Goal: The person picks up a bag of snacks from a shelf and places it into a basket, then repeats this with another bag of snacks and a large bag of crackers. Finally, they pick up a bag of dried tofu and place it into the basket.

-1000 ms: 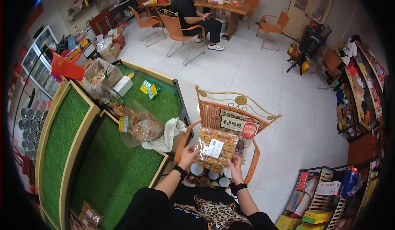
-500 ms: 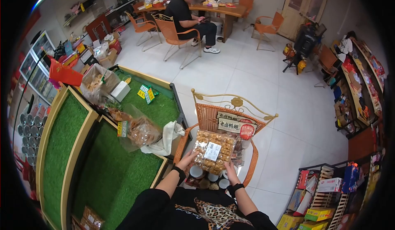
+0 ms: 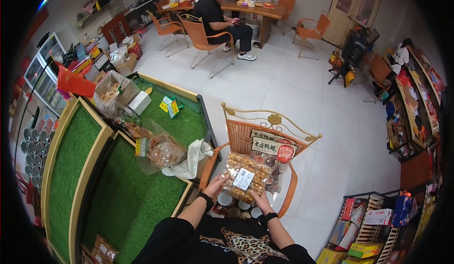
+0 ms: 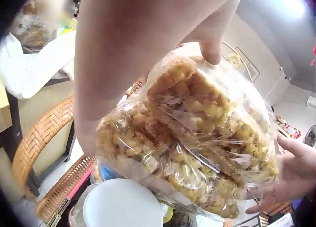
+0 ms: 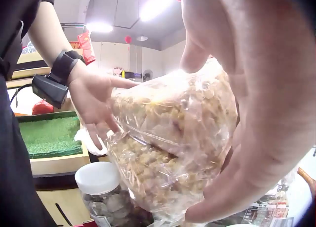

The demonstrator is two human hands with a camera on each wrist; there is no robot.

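Note:
Between my two hands is a clear plastic package of golden-brown clustered snack pieces [image 3: 253, 169] with a white label [image 3: 243, 179]. My left hand [image 3: 215, 186] grips its left edge, thumb on top. At the lower right edge my right hand [image 3: 261, 202] holds it, fingers beneath and thumb above. In the left wrist view the package's underside [image 4: 197, 103] shows crinkled, layered film. Below it, lidded jars [image 3: 225, 199] stand on the seat of a woven chair [image 3: 236, 134]. Bags with printed header cards [image 3: 270, 147] lean against the chair's back.
At left are wood-framed bins lined with green turf [image 3: 127, 188], one bearing a bag of brown food [image 3: 165, 153] and a white cloth [image 3: 195, 157]. Shelves with boxes [image 3: 366, 247] stand at lower right. Farther off, a person [image 3: 217, 20] sits by a table [image 3: 269, 11].
The package has come slightly lower and turned, its right side drawn in toward me. My right hand has moved left and down with it; both hands keep their hold.

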